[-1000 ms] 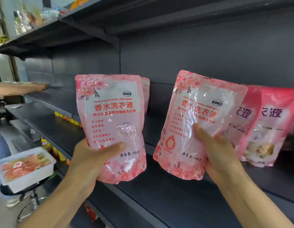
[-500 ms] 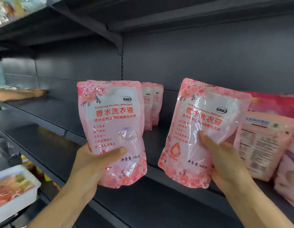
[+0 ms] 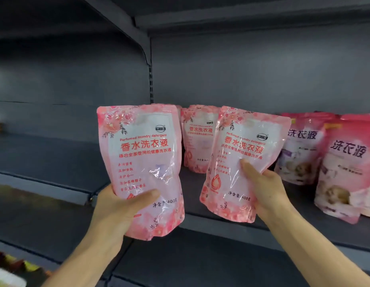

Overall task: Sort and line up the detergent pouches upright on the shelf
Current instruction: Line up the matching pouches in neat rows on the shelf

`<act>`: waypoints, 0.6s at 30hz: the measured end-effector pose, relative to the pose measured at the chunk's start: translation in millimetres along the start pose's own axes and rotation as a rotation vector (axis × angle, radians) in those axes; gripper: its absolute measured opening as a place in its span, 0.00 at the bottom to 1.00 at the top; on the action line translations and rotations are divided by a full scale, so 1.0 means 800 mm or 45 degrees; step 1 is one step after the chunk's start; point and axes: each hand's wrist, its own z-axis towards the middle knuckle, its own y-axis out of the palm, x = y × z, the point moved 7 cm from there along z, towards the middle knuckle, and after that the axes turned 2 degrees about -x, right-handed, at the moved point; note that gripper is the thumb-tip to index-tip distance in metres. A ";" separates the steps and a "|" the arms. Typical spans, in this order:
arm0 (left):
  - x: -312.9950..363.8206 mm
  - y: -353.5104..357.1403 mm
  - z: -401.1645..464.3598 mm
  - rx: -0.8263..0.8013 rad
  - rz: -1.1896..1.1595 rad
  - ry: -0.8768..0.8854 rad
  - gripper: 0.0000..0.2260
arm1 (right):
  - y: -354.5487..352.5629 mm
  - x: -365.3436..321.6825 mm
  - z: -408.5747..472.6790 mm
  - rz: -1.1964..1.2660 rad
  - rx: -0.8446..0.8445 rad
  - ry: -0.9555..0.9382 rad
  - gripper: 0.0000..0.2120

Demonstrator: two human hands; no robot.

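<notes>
My left hand (image 3: 119,206) grips a pink floral detergent pouch (image 3: 142,158) by its lower part and holds it upright in front of the shelf. My right hand (image 3: 265,189) grips a second matching pouch (image 3: 242,146), tilted slightly to the right. Between the two, further back, a third pink floral pouch (image 3: 197,139) stands upright on the dark shelf (image 3: 211,220). To the right, darker pink pouches with purple lettering (image 3: 302,148) (image 3: 348,166) stand on the same shelf.
The shelf's left section (image 3: 47,162) is a bare dark board. An upper shelf with a bracket (image 3: 138,36) hangs overhead. A lower shelf (image 3: 180,262) lies beneath my arms. A white tray corner (image 3: 5,279) shows at bottom left.
Both hands have lifted their pouches up towards the shelf, and the view has tilted upward and to the right. More of the standing pouches behind is visible.
</notes>
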 end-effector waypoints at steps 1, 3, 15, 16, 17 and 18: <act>-0.002 -0.007 0.006 -0.001 -0.011 0.000 0.39 | 0.007 0.005 0.008 -0.008 0.024 -0.005 0.06; -0.007 -0.016 0.019 -0.001 -0.044 -0.002 0.35 | 0.021 0.015 0.027 -0.036 0.057 -0.015 0.07; -0.018 -0.026 0.064 0.062 -0.053 0.024 0.33 | 0.078 0.052 0.131 -0.269 -0.017 -0.170 0.06; -0.019 -0.024 0.065 0.047 -0.057 0.027 0.34 | 0.081 0.054 0.136 -0.279 -0.023 -0.179 0.06; -0.019 -0.022 0.067 0.033 -0.052 0.031 0.37 | 0.083 0.056 0.141 -0.286 -0.031 -0.186 0.07; -0.021 -0.022 0.069 0.023 -0.043 0.035 0.40 | 0.085 0.058 0.145 -0.295 -0.040 -0.198 0.09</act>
